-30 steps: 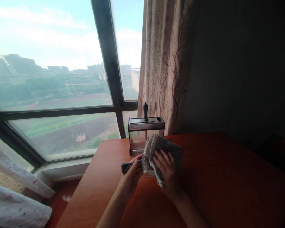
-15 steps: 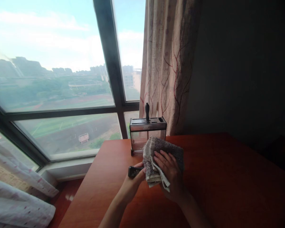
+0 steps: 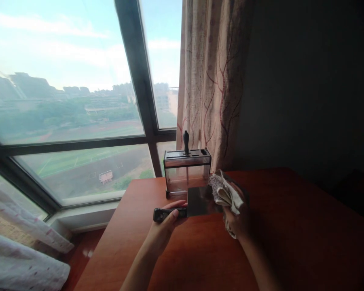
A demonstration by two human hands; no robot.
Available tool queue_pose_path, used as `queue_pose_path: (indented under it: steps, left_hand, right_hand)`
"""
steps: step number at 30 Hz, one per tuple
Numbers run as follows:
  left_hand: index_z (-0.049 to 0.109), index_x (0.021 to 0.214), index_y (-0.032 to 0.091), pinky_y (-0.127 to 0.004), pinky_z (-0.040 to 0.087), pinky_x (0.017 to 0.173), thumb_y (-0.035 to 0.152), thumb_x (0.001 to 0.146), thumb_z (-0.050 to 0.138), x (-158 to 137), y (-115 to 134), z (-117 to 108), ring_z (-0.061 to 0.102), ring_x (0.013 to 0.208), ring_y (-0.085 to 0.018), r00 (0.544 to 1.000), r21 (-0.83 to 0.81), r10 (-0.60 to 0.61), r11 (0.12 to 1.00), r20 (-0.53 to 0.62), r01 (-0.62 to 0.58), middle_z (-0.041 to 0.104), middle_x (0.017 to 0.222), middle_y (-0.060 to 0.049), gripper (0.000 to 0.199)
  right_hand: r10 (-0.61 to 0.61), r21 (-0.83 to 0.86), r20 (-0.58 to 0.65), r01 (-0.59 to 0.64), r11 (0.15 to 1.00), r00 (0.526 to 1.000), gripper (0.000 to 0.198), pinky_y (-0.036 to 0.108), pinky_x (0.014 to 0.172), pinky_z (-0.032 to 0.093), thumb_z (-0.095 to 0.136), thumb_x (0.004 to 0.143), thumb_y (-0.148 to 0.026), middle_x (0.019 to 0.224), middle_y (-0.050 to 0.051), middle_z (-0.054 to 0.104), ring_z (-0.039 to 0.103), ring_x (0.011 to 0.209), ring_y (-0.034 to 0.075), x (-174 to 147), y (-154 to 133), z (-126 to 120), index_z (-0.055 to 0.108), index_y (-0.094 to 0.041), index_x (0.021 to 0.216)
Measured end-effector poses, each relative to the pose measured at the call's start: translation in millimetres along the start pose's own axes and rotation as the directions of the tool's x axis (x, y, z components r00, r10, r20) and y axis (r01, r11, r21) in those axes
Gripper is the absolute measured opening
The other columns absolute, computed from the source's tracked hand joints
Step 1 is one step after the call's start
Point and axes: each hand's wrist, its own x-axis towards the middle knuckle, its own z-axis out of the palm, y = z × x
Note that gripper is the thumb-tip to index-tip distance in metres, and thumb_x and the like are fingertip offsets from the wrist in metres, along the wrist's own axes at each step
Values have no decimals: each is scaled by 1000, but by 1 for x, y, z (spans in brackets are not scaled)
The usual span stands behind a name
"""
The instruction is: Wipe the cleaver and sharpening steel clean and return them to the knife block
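Left hand (image 3: 166,220) clenched around the black handle of a cleaver (image 3: 185,205), broad blade level above the red-brown counter (image 3: 291,242). Behind the blade, a clear knife block (image 3: 186,171) with one dark handle standing in it. Right hand (image 3: 238,220) grasping a bunched grey cloth (image 3: 224,192) against the blade's far end.

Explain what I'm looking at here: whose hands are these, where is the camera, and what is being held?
No machine here: a person wears a camera on the head, looking down at their own bare hands. The left hand grips the dark handle of a cleaver, its broad blade flat above the wooden table. The right hand holds a bunched cloth at the blade's far end. Behind stands a clear knife block with one handle sticking up, before a window and curtain.
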Motion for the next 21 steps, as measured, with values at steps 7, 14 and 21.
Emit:
queue_pose_path:
  steps: [7,14,21]
  left_hand:
    - [68,109,15,-41,47,99,22,85,62,4,1,-4,63,106,-24,997,-138,66,988,-48,-72,71,111,-12,27]
    - [68,110,17,-36,50,95,23,85,62,8,7,-7,67,98,-20,984,-185,114,973,-137,-138,73,105,-10,26]
    - [70,104,14,-34,53,89,22,85,62,8,7,-15,67,97,-21,993,-129,70,988,-90,-81,73,104,-10,23]
  right_hand:
    - [609,539,-150,-453,711,778,54,49,107,37,66,76,-39,122,5,64,55,119,28,-4,6,5,55,-21,126]
    - [766,754,160,-578,313,623,46,44,84,56,65,75,-37,84,1,75,71,85,26,0,-6,2,63,-19,117]
    - [780,846,336,-533,-3,528,40,39,81,57,72,68,-30,85,-1,76,71,80,24,6,-15,-9,67,-23,107]
